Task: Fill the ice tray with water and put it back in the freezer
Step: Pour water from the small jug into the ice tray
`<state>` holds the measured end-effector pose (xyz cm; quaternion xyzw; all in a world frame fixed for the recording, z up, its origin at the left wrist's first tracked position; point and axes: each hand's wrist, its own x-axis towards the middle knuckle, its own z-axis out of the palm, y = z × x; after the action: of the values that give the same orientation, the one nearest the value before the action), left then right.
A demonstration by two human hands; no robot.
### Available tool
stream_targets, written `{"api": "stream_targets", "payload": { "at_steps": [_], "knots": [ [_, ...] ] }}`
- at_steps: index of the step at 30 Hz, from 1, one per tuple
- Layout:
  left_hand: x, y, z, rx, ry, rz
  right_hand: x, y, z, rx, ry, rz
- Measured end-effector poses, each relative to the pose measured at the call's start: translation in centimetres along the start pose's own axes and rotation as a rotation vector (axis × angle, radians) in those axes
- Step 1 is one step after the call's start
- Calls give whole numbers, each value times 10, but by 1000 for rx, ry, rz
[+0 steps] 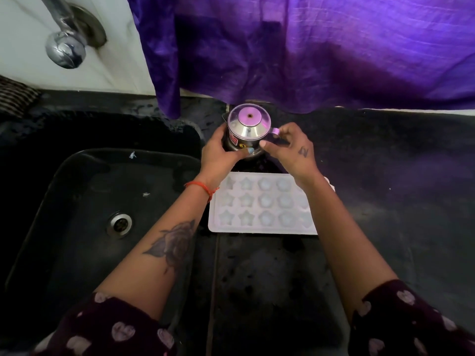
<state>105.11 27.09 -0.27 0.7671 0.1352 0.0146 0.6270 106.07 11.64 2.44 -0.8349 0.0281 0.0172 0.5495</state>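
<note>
— Both hands were on the steel jug [248, 133], weren't they?

— Yes. Left hand [218, 155] was wrapped around the jug's near side, thumb curled across the front. Right hand [293, 152] was at the small handle on the jug's right, thumb and forefinger seeming to pinch it, the other fingers loosely bent.

— And the ice tray [262, 205]?

— Flat on the dark counter [385, 188], just in front of the jug, beside the sink [77, 201]. Its star and flower cups looked pale (I couldn't tell whether any held water yet).

— So the step was getting the jug ready to pour?

— That was my reading. The lid was on, so it probably needed lifting off or holding down first. I'd have kept the left hand steadying the body, tipped slowly from the handle, and started at one corner cup, letting water spill along the row.

— Any risk?

— Overfilling. A shallow tray slops when carried to the freezer, so stopping short of the rims seemed wise.
</note>
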Motion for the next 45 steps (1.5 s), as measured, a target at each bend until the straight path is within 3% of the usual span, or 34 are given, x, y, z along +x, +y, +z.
{"api": "stream_targets", "payload": {
  "at_steps": [18, 30, 45],
  "knots": [
    [-75, 32, -2, -125, 62, 68, -54, -27, -40, 43, -33, -53],
    [-144, 28, 19, -129, 145, -28, -103, -35, -70, 8, -137, -16],
    [-156, 18, 37, -195, 138, -53, -104, -34, -82, -111, -187, -39]
  ]
}}
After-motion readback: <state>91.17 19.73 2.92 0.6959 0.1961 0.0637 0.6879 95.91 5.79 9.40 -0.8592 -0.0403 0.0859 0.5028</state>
